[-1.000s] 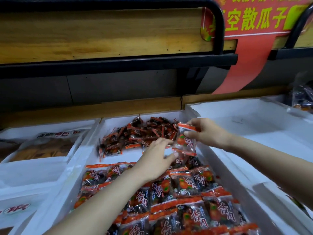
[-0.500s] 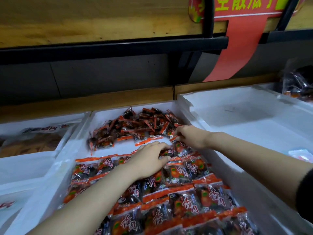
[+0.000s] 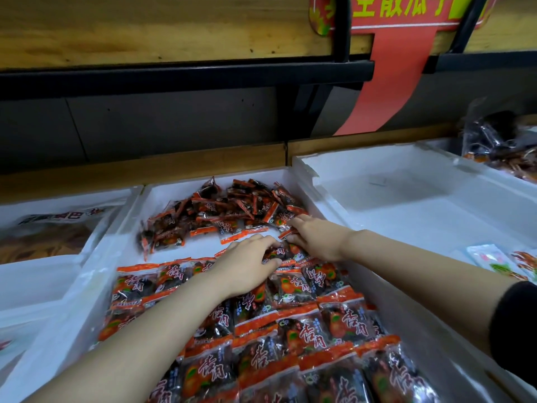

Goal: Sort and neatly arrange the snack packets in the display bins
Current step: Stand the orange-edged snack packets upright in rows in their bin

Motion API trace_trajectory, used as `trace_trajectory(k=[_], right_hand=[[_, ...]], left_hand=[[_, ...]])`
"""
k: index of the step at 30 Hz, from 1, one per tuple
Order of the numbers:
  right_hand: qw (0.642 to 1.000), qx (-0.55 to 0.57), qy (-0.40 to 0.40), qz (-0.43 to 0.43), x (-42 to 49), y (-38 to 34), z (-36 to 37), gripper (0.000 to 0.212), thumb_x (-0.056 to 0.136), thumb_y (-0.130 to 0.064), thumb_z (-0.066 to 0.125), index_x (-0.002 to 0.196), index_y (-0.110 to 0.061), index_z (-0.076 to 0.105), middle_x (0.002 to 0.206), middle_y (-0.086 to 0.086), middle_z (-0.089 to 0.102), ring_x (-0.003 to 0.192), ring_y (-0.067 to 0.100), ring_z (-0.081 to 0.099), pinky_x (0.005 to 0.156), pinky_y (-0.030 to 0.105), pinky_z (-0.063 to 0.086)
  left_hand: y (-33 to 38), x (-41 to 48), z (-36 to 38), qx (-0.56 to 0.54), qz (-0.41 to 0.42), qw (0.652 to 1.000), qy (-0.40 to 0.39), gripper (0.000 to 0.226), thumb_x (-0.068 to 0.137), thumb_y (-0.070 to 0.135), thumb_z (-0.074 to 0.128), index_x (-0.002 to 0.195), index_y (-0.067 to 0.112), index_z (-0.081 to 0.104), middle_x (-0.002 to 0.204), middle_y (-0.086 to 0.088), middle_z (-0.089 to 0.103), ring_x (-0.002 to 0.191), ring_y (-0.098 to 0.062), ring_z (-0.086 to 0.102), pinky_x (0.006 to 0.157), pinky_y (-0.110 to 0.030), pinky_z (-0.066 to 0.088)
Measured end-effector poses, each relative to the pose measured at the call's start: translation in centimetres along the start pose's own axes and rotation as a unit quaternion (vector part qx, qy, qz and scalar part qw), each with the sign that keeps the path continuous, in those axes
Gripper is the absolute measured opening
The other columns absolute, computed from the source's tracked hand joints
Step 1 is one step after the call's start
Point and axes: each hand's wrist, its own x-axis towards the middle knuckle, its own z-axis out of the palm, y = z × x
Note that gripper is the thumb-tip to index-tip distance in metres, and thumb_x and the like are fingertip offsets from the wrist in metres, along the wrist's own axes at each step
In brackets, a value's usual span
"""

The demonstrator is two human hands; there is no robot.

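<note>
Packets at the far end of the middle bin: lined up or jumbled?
Jumbled. The far packets lie heaped at mixed angles, overlapping; the near rows lie flat and aligned.
</note>
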Motion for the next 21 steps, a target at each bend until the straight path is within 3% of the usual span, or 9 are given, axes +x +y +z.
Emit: trace_trajectory(k=[4,10,16,18,21], right_hand=[[1.000,-0.010,0.020,0.006,-0.1,0.0,-0.5,0.048,0.101,-0.037,0.034,0.139,-0.007,0.036,0.140,0.014,0.038,0.127,0.030,0.042,0.106,0.040,0.032],[0.991,0.052,0.121,0.014,0.9,0.2,-2.6,0.045,0.100,-0.033,0.040,0.138,-0.010,0.036,0.137,0.011,0.043,0.124,0.025,0.044,0.101,0.032,0.034],[0.993,0.075,0.058,0.072,5.9,0.7,-2.0,0.058,0.093,-0.030,0.056,0.137,-0.003,0.030,0.127,0.017,0.052,0.114,0.030,0.052,0.095,0.035,0.043],[0.994,0.067,0.019,0.084,7.1,0.7,-1.4,0.063,0.093,-0.026,0.056,0.140,0.001,0.023,0.128,0.019,0.051,0.116,0.030,0.052,0.092,0.030,0.041],[0.994,0.053,0.007,0.095,8.6,0.8,-0.5,0.072,0.091,-0.027,0.057,0.143,0.004,0.018,0.137,0.020,0.042,0.125,0.031,0.044,0.101,0.032,0.036]], left_hand=[[0.0,-0.2,-0.4,-0.024,0.012,1.000,0.006,0.037,0.101,0.037,0.041,0.135,0.023,0.050,0.141,0.002,0.047,0.129,-0.018,0.043,0.108,-0.035,0.033],[-2.7,-0.1,-2.7,-0.027,-0.006,0.998,0.064,0.038,0.101,0.037,0.042,0.135,0.024,0.047,0.139,0.003,0.046,0.128,-0.018,0.043,0.109,-0.039,0.033],[-7.3,3.0,-4.0,-0.024,-0.085,0.992,0.089,0.047,0.099,0.036,0.048,0.143,0.020,0.040,0.149,-0.003,0.040,0.138,-0.022,0.036,0.114,-0.039,0.030],[-7.8,4.9,-3.9,-0.059,-0.105,0.989,0.090,0.053,0.099,0.034,0.050,0.146,0.017,0.036,0.151,-0.006,0.039,0.138,-0.023,0.036,0.113,-0.034,0.031],[-7.5,8.0,-3.5,-0.114,-0.125,0.982,0.088,0.059,0.099,0.034,0.050,0.150,0.014,0.028,0.155,-0.007,0.032,0.140,-0.024,0.033,0.110,-0.030,0.029]])
